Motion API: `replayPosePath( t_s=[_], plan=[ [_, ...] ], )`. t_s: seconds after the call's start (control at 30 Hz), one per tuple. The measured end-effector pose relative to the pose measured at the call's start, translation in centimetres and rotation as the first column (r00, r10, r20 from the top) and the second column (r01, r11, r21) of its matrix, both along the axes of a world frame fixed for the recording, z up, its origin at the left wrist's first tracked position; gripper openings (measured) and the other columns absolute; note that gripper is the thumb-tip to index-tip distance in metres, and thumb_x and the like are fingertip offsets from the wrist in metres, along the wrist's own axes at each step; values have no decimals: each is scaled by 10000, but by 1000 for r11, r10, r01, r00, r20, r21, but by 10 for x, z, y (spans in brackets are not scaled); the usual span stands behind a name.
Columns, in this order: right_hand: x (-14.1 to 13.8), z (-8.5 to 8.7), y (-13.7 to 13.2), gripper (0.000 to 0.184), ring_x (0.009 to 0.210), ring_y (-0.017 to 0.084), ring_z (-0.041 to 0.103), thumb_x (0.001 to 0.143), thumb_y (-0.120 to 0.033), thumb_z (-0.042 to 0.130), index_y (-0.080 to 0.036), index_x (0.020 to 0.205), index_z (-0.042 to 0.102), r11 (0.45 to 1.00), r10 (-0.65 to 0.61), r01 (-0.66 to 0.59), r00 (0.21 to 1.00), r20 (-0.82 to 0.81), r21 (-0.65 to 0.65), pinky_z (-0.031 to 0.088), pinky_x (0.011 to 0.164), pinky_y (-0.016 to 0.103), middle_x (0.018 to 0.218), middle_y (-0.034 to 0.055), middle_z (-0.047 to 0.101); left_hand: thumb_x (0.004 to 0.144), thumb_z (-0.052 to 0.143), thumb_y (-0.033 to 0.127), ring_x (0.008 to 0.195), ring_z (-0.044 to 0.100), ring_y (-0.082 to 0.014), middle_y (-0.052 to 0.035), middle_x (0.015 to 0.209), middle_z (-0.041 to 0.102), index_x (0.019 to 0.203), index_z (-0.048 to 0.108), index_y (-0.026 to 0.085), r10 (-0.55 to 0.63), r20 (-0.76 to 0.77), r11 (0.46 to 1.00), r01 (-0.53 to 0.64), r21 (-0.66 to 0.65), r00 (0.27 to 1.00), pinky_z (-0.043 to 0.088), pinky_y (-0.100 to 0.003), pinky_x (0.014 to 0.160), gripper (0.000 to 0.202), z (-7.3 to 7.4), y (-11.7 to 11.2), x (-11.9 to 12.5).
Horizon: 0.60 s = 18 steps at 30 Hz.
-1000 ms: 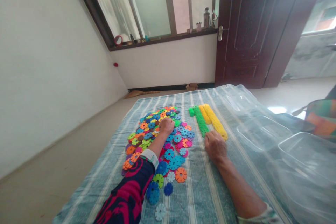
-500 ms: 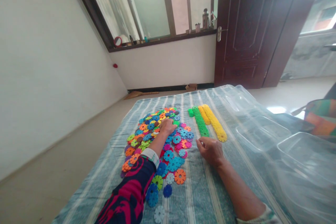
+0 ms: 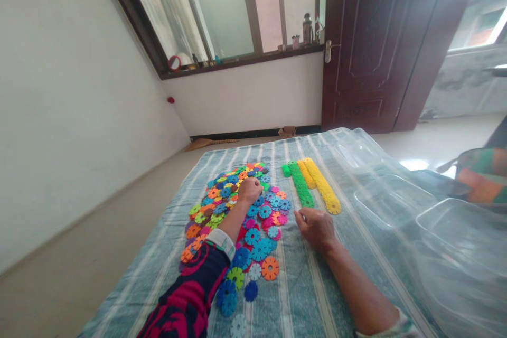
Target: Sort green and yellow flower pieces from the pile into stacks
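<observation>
My left hand [image 3: 250, 190] is over the far part of a loose pile of coloured notched plastic discs [image 3: 252, 236], its fingers curled in. Green discs lie by its fingertips, and whatever it may hold is hidden. My right hand [image 3: 317, 228] rests on the cloth just below the near end of a green row of overlapping discs [image 3: 301, 187]. Its thumb and fingers are pressed together, and I cannot make out anything between them. To the right of the green row lie a long yellow row [image 3: 322, 187] and a shorter yellow row [image 3: 306, 174].
A striped blue-grey cloth [image 3: 158, 274] covers the surface. Several clear plastic tubs [image 3: 394, 200] stand on the right side. A small green stack [image 3: 285, 170] lies left of the green row. Beyond are a wall with a window and a dark red door [image 3: 368, 42].
My left hand has lifted slightly and curled in more, drawing back from the green discs it was reaching at. My right hand stays in place. The view has shifted a little.
</observation>
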State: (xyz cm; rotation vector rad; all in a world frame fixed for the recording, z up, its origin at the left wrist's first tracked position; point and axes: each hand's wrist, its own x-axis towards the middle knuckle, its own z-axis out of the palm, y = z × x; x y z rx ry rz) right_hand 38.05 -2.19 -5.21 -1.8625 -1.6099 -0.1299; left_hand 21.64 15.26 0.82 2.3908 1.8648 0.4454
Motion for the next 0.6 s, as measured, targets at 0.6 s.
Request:
replayPosePath(
  t_s=[0.6],
  plan=[
    [-2,6,0,294,593,105,591,900,-309,552,-205,657,681,995,1,0,1000,5,-99,201,566,281,677,23,717,859,489,202,991,633,-208,-92,981,722,889,724,175,-250,-170,968,248,-33,953,443,-296,902,238,-3,-32,60]
  ],
)
